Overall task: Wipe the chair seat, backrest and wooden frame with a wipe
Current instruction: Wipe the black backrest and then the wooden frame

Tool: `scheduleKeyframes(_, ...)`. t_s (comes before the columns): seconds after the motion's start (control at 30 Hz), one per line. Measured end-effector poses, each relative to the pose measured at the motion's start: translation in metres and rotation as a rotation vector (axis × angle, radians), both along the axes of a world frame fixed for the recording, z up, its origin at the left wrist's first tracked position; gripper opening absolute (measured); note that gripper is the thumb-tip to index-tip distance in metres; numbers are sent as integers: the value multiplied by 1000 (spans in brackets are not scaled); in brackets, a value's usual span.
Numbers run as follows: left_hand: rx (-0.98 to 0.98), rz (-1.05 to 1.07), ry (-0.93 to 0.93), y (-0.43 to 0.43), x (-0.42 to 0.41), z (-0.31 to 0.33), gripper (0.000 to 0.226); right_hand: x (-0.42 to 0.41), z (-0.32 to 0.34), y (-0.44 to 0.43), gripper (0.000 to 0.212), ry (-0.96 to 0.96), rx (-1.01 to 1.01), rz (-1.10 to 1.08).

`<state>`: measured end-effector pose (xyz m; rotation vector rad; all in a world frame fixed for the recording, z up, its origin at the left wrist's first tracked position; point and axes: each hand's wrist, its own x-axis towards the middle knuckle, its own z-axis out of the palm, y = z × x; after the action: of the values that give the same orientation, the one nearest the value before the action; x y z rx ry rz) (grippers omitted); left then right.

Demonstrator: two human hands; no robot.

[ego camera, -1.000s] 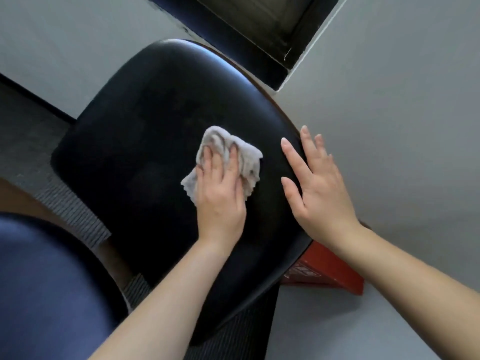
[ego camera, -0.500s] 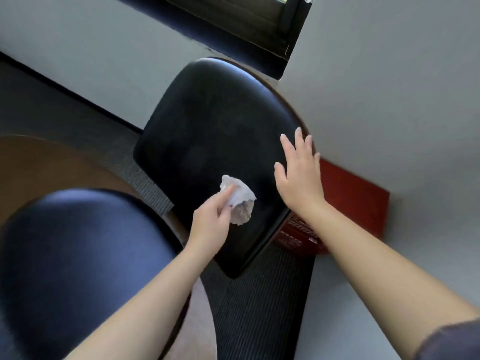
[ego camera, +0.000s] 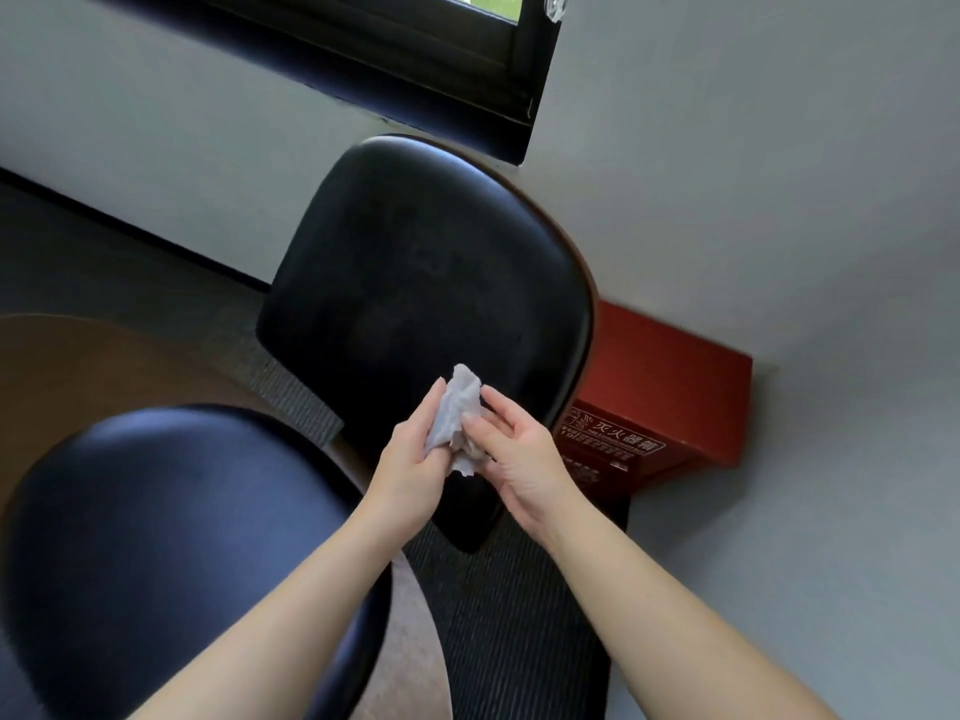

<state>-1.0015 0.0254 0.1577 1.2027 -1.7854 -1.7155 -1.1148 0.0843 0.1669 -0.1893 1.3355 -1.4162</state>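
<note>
Both our bare forearms reach forward from the lower edge of the view and draw together, so the hands meet in front of us. Our left hand (ego camera: 410, 465) holds the wipe (ego camera: 457, 407) between thumb and fingers, with the fingers pointing up along it. Our right hand (ego camera: 519, 454), its palm turned toward the left one, pinches the same wipe with lightly curled fingers. The two hands sit just beside each other.

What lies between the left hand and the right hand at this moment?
The crumpled wipe lies there. The left hand and the right hand both hold it, in front of the black backrest. The head view shows this.
</note>
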Motion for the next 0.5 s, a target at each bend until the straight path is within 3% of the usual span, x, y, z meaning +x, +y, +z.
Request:
scheduleKeyframes(0.13, -13, -31, 91, -14, 1, -8, 54, 1, -9, -10, 26, 251, 76, 24)
scheduleKeyframes(0.23, -104, -110, 147, -28, 2, -5, 52, 7, -12, -12, 24, 152, 101, -43)
scheduleKeyframes(0.3, -157, -185, 113, -44, 1, -8, 47, 14, -12, -16, 17, 208, 125, -136)
scheduleKeyframes(0.37, -259, -297, 19, -63, 2, -25, 35, 16, -13, -22, 10, 422, 166, -258)
scheduleKeyframes(0.5, -421, -452, -184, -107, -3, -51, 64, -12, 1, -41, 16, 1139, 154, -431)
